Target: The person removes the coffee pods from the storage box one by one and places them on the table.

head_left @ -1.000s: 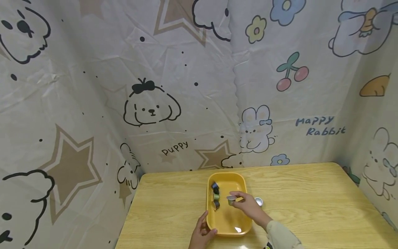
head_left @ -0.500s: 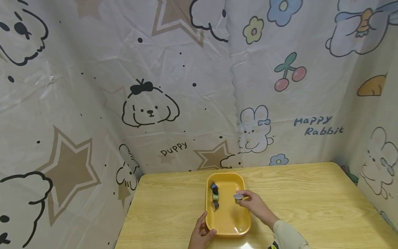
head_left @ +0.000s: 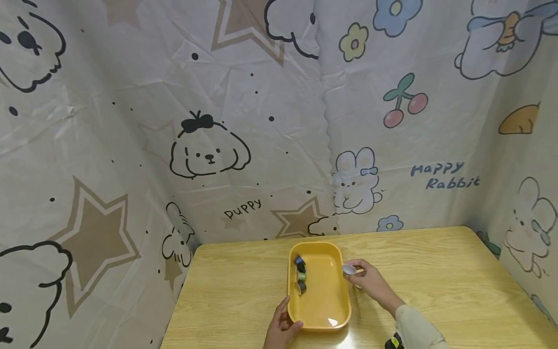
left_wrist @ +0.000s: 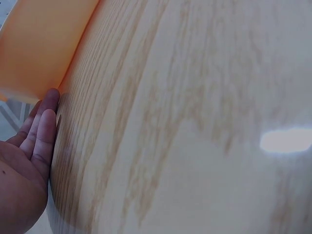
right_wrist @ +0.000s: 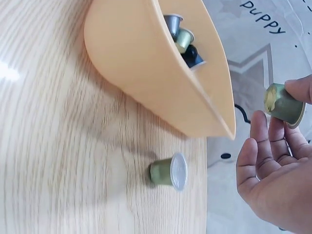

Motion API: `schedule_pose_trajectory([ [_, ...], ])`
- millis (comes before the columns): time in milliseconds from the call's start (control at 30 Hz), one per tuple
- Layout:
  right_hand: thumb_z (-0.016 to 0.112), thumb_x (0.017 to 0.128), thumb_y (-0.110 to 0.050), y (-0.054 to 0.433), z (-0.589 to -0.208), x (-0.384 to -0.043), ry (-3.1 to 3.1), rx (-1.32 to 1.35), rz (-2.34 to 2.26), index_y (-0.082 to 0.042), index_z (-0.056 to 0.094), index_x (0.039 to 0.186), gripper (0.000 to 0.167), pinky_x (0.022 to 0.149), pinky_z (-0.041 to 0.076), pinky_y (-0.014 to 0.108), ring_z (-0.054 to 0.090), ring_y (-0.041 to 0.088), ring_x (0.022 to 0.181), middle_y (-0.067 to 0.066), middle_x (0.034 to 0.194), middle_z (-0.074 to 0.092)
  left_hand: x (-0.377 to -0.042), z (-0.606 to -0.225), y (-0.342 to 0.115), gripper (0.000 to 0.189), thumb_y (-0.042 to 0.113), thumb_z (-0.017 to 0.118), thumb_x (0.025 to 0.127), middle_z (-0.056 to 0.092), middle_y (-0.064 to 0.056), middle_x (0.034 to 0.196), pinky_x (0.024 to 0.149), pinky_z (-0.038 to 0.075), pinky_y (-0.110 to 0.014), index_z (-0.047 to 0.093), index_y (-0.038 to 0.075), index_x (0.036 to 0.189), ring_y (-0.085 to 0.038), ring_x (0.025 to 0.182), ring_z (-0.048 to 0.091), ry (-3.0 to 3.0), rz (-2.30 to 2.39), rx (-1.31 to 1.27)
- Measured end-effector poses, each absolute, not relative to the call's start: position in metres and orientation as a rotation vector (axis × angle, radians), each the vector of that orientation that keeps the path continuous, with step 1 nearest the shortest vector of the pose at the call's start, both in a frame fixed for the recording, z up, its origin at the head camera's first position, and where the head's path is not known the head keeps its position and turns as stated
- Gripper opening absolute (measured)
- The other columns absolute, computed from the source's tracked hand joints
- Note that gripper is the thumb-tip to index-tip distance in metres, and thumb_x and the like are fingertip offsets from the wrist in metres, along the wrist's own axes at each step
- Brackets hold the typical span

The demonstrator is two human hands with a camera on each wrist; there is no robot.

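A green coffee capsule [right_wrist: 284, 105] with a silver lid is pinched between the thumb and fingers of my right hand [head_left: 368, 281], by the right rim of a yellow tray [head_left: 324, 310]. My left hand [head_left: 281, 327] rests at the tray's near left corner, thumb at the front edge and a finger along the left side. Its fingers look fairly straight in the left wrist view. On the table beside the tray lies another green capsule [right_wrist: 168, 171], on its side in the right wrist view; the right hand mostly hides it from the head camera.
Inside the tray, along its left wall, several capsules lie in a row: a blue one [head_left: 299, 260], a black one [head_left: 302, 267], a light green one [head_left: 301, 276] and a dark grey one [head_left: 302, 288]. A printed curtain [head_left: 244, 145] stands behind the wooden table [head_left: 436, 281].
My right hand has carried the green capsule rightward from over the tray's middle to its right rim. My left hand has stayed at the corner, and the capsules in the tray have not moved.
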State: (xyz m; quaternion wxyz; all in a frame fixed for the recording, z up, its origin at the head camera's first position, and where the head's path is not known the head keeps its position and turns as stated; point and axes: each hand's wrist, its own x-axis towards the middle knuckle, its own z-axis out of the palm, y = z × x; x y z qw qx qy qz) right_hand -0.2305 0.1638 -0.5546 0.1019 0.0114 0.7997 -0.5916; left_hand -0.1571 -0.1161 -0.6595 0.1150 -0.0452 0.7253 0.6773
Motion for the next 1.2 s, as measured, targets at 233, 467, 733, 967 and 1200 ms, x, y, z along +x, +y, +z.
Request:
schedule_pose_trajectory([
  [233, 0.067, 0.087, -0.008, 0.173, -0.560, -0.233, 2.379, 0.011, -1.740, 0.005, 0.049, 0.122, 0.042, 0.075, 0.055, 0.033, 0.058, 0.018, 0.092, 0.023, 0.122, 0.053, -0.156, -0.658, -0.117, 0.082, 0.028, 0.077, 0.083, 0.060, -0.013, 0.118, 0.071, 0.051, -0.022, 0.032, 0.016, 0.150, -0.013, 0.087, 0.065, 2.123, 1.988, -0.131],
  [467, 0.069, 0.085, -0.004, 0.185, -0.566, -0.235, 2.445, 0.027, -1.707, 0.006, 0.046, 0.119, 0.042, 0.074, 0.053, 0.033, 0.055, 0.019, 0.090, 0.022, 0.119, 0.051, -0.156, -0.659, -0.118, 0.079, 0.027, 0.076, 0.084, 0.059, -0.016, 0.120, 0.070, 0.051, -0.021, 0.033, 0.016, 0.149, -0.009, 0.084, 0.065, 2.141, 1.994, -0.117],
  [733, 0.069, 0.087, -0.011, 0.201, -0.582, -0.238, 2.508, 0.056, -1.618, 0.005, 0.043, 0.122, 0.046, 0.074, 0.050, 0.027, 0.056, 0.021, 0.093, 0.022, 0.119, 0.050, -0.158, -0.661, -0.118, 0.082, 0.029, 0.078, 0.081, 0.059, -0.014, 0.120, 0.068, 0.049, -0.020, 0.035, 0.017, 0.150, -0.011, 0.083, 0.061, 2.133, 1.977, -0.169],
  [967, 0.069, 0.085, -0.010, 0.214, -0.594, -0.239, 2.584, 0.083, -1.573, 0.006, 0.043, 0.119, 0.045, 0.075, 0.047, 0.025, 0.058, 0.022, 0.092, 0.024, 0.115, 0.052, -0.161, -0.662, -0.119, 0.083, 0.029, 0.078, 0.081, 0.058, -0.014, 0.120, 0.070, 0.050, -0.021, 0.033, 0.021, 0.150, -0.014, 0.088, 0.061, 2.110, 1.978, -0.163],
  [1200, 0.066, 0.086, -0.008, 0.224, -0.608, -0.239, 2.668, 0.045, -1.561, 0.006, 0.044, 0.116, 0.040, 0.075, 0.047, 0.027, 0.059, 0.023, 0.088, 0.026, 0.110, 0.053, -0.160, -0.663, -0.118, 0.082, 0.027, 0.078, 0.082, 0.058, -0.014, 0.120, 0.071, 0.051, -0.020, 0.033, 0.019, 0.151, -0.014, 0.088, 0.062, 2.099, 1.996, -0.157],
])
